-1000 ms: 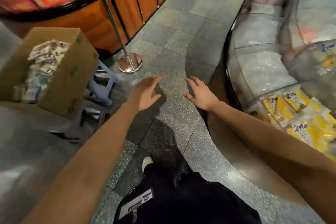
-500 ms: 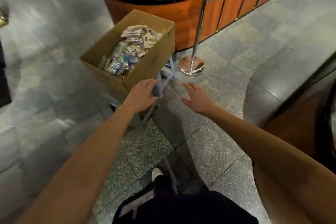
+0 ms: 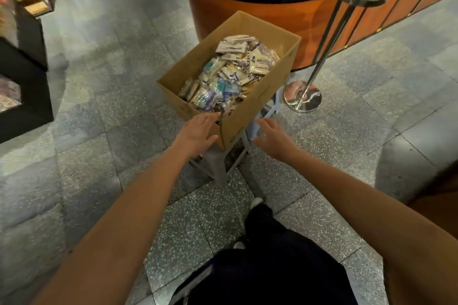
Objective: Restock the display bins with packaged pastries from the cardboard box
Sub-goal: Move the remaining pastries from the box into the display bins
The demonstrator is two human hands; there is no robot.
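Evidently the restocking is somewhere mid-cycle, by my reading: both hands carry nothing and the box is far from spent. At the far left a dark shelf unit point(image 3: 23, 57) stands well apart from the work. Next comes the left hand point(image 3: 198, 131), fingers straight and slightly spread, holding nothing. Its fingertips lie at the near corner of the cardboard box point(image 3: 257, 109), though I cannot tell whether they touch the rim. The box sits on a pale plastic stool point(image 3: 218, 168) on the speckled floor. Packaged pastries point(image 3: 230, 74) lie heaped inside it, piled higher toward the far side. Just right of the box's near corner the right hand point(image 3: 272, 138) hangs over the stool, fingers loose and straight, also gripping nothing. Further right is a chrome stanchion point(image 3: 302, 96), and behind the box a round display stand point(image 3: 272, 20) with a red band. No bin being filled shows clearly, so how much has been stocked cannot be judged. Plenty of packets are left to carry, and a fresh scoop from the box looks like the step in hand.
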